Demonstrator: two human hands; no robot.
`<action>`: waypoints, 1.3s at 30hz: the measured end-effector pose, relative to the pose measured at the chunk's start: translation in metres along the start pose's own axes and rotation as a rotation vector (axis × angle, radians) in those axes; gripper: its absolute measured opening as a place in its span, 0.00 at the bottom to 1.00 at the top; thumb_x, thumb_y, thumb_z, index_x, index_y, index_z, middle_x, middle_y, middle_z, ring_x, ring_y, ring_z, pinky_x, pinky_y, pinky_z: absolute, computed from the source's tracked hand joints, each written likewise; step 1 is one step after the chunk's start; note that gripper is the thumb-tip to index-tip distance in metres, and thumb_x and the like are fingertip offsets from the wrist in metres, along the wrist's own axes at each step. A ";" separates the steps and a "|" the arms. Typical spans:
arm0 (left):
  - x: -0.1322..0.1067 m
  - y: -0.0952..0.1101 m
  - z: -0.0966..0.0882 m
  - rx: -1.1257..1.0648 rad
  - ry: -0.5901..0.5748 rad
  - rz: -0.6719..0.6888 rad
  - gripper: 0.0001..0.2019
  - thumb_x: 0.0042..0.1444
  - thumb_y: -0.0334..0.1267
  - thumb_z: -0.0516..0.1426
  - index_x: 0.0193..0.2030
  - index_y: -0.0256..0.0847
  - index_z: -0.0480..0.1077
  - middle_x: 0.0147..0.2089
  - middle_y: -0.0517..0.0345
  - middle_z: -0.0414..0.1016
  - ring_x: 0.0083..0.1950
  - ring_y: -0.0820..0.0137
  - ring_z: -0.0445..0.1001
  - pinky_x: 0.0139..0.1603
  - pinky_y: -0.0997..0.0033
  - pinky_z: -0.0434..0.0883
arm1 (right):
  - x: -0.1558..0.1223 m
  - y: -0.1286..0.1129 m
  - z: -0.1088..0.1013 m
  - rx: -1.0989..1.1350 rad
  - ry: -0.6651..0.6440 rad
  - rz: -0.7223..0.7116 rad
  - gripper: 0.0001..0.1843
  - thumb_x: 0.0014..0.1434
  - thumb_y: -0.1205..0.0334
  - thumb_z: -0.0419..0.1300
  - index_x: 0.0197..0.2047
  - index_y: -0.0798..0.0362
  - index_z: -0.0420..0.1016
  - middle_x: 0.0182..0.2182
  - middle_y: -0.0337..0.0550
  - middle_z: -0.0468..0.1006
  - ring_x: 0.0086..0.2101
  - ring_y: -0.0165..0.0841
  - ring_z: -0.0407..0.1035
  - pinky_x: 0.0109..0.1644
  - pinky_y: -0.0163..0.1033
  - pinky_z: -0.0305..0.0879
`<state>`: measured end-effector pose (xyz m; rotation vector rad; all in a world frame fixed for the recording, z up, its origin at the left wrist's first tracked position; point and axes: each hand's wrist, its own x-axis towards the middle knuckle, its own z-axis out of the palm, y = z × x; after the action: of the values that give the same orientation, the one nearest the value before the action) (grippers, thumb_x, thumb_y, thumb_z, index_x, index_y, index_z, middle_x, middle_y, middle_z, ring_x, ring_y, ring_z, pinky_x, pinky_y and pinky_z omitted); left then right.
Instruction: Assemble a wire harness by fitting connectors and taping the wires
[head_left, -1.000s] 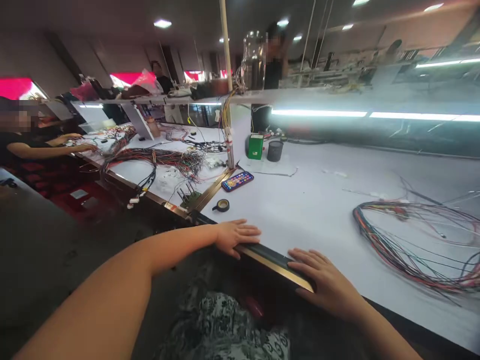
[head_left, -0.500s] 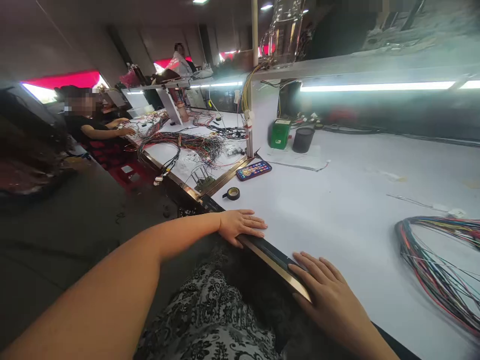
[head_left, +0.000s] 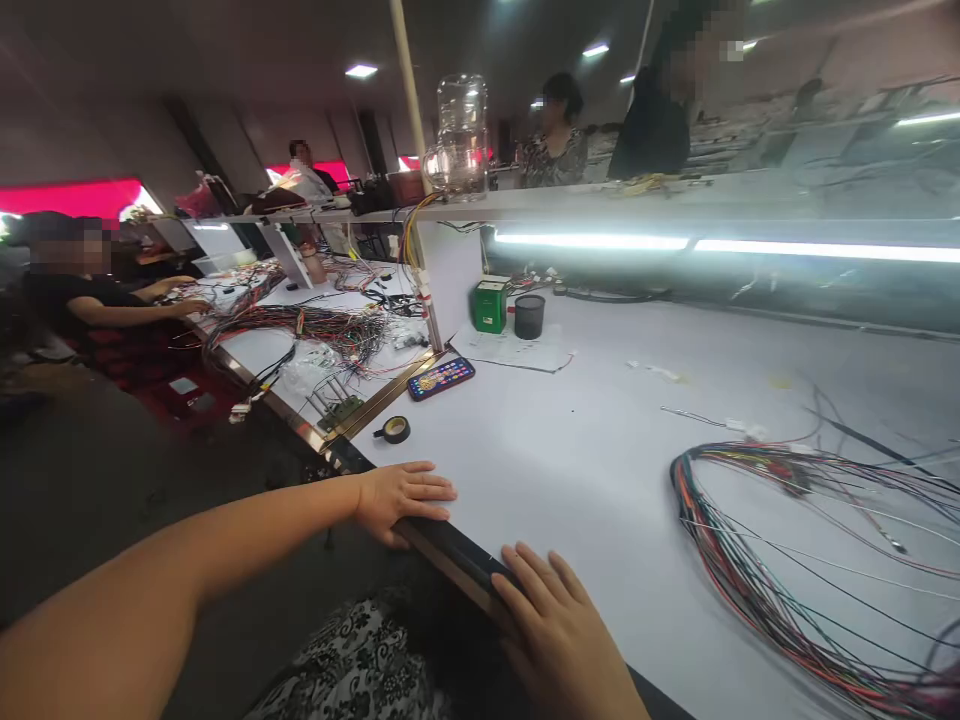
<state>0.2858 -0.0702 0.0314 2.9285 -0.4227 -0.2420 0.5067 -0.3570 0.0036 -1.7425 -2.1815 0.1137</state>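
My left hand (head_left: 403, 500) lies flat on the dark front edge (head_left: 457, 548) of the white table, fingers stretched out and nothing in them. Further right along that edge rests my right hand (head_left: 551, 615), palm down with its fingers spread onto the tabletop. Just beyond my left hand is a roll of black tape (head_left: 394, 430). A phone (head_left: 441, 379) with a lit screen lies behind the tape. To the right of my right hand, a large bundle of coloured wires (head_left: 720, 560) curves across the table without touching it.
A green box (head_left: 490, 306) and a black mesh cup (head_left: 529, 317) stand at the back near a paper sheet (head_left: 517, 350). Above is a shelf (head_left: 600, 205) bearing a glass jug (head_left: 462, 140). On the left, a person (head_left: 97, 300) sits by a table with wire bundles (head_left: 307, 328).
The view has swung to the right, showing more of the wire bundle and people behind the shelf. Both hands stay flat on the table edge.
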 end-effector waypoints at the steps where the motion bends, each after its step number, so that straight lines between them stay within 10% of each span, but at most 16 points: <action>1: 0.000 0.000 0.000 0.010 0.000 0.001 0.41 0.47 0.49 0.58 0.68 0.47 0.51 0.70 0.50 0.51 0.69 0.55 0.52 0.69 0.50 0.39 | 0.000 0.000 0.000 0.023 0.010 0.013 0.32 0.51 0.71 0.58 0.60 0.45 0.63 0.65 0.39 0.54 0.62 0.44 0.50 0.63 0.58 0.50; 18: -0.003 -0.003 0.002 0.062 0.024 0.024 0.45 0.43 0.47 0.60 0.68 0.46 0.48 0.71 0.49 0.49 0.69 0.53 0.50 0.69 0.48 0.40 | -0.004 -0.007 -0.018 0.129 0.070 0.129 0.14 0.61 0.63 0.60 0.51 0.45 0.71 0.58 0.36 0.66 0.57 0.41 0.60 0.62 0.53 0.58; 30: -0.007 -0.009 0.004 0.058 0.014 0.026 0.47 0.42 0.45 0.61 0.69 0.48 0.46 0.71 0.49 0.48 0.69 0.50 0.52 0.67 0.42 0.43 | 0.004 0.013 0.016 0.041 0.324 0.134 0.10 0.63 0.68 0.56 0.47 0.48 0.72 0.51 0.43 0.73 0.52 0.38 0.67 0.54 0.41 0.68; 39: 0.003 -0.021 0.003 0.546 0.328 0.222 0.29 0.54 0.34 0.58 0.63 0.46 0.60 0.66 0.55 0.61 0.65 0.63 0.60 0.68 0.59 0.53 | 0.016 -0.005 -0.009 -0.059 0.341 0.407 0.13 0.65 0.70 0.50 0.45 0.49 0.75 0.49 0.45 0.75 0.50 0.37 0.68 0.54 0.43 0.68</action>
<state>0.2939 -0.0523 0.0238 3.3020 -0.8670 0.4482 0.5023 -0.3443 0.0170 -2.0452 -1.5902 -0.1409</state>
